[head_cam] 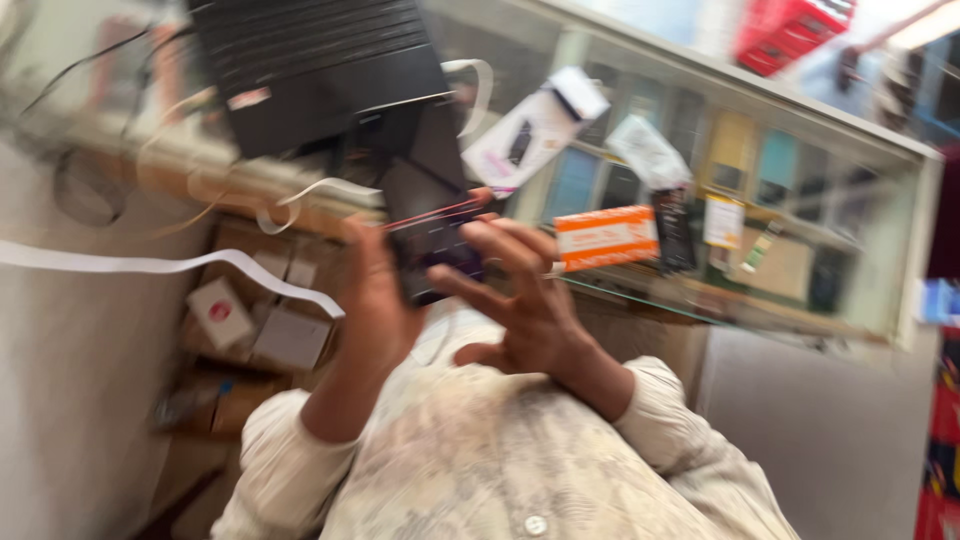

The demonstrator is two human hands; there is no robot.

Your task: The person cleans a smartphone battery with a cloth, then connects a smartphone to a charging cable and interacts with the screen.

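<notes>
Head view, tilted and blurred by motion: nearest is the person's pale patterned shirt (500, 470), sleeves reaching up from it. Above it the left hand (375, 300) wraps its fingers around the left edge of a dark smartphone (432, 245), gripping it upright before the chest. The right hand (525, 300) is beside it, fingers (470, 285) spread and loose, their tips touching the phone's right edge and face. Behind the hands a white ribbon cable (170, 265) curls across, over cardboard boxes (260, 320) on the floor. Farther off stands a black ribbed device (310, 70), then a white packet (535, 125) and an orange box (605, 238) on the glass display desk (800, 190).
</notes>
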